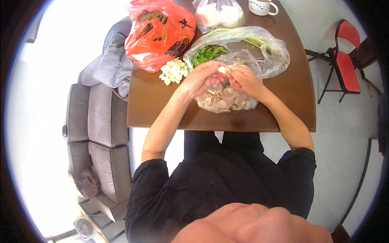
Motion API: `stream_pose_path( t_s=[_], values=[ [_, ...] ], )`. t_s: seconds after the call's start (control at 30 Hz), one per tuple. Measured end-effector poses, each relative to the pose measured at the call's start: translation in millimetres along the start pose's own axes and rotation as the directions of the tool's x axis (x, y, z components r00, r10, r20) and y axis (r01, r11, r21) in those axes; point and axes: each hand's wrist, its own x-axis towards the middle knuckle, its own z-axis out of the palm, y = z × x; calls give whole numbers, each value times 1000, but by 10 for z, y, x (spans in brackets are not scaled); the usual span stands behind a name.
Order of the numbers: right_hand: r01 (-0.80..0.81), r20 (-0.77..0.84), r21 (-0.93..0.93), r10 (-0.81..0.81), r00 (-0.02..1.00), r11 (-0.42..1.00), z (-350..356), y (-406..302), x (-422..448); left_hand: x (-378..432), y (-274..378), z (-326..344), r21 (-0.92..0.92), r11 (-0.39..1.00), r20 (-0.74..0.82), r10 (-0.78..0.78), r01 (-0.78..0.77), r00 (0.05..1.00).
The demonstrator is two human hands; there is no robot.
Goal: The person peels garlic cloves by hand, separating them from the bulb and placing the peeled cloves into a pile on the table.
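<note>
A pale garlic clove is pinched between the thumb and fingers of my left hand. My right hand meets it from the other side, its fingertips at the clove's end; whether they grip the clove or a bit of skin on it is too small to tell. Below both hands lies a clear plastic bag with papery garlic skins in it. Left of my left hand, a heap of peeled garlic cloves rests directly on the brown table.
A red plastic bag with dark contents stands at the far left. Behind my hands lies a clear bag of leafy greens. Farther back are a bag with round white vegetables and a white mug. A red folding chair stands right, a grey sofa left.
</note>
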Motion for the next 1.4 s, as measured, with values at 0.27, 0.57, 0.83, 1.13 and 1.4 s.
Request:
stream_pose_path(
  t_s=[0.27, 0.57, 0.83, 1.13, 1.4],
  values=[
    [193, -26, -280, -209, 978, 940, 140, -17, 5, -246, -21, 443, 668, 713, -157, 413, -212, 897],
    [224, -70, 44, -221, 973, 974, -73, -13, 65, -617, -113, 691, 542, 795, -342, 505, -273, 792],
    [211, 82, -876, -296, 952, 434, -31, 147, -5, -1061, -118, 1076, 707, 625, -232, 648, -332, 725],
    [228, 23, -679, -290, 957, 698, -133, 260, 160, -1129, 260, -263, 892, 450, -371, 785, -45, 497],
    [-14, 177, 165, -16, 984, 986, -42, 130, 98, -682, 288, -1080, 917, 178, -335, 830, 357, 447]
  ],
)
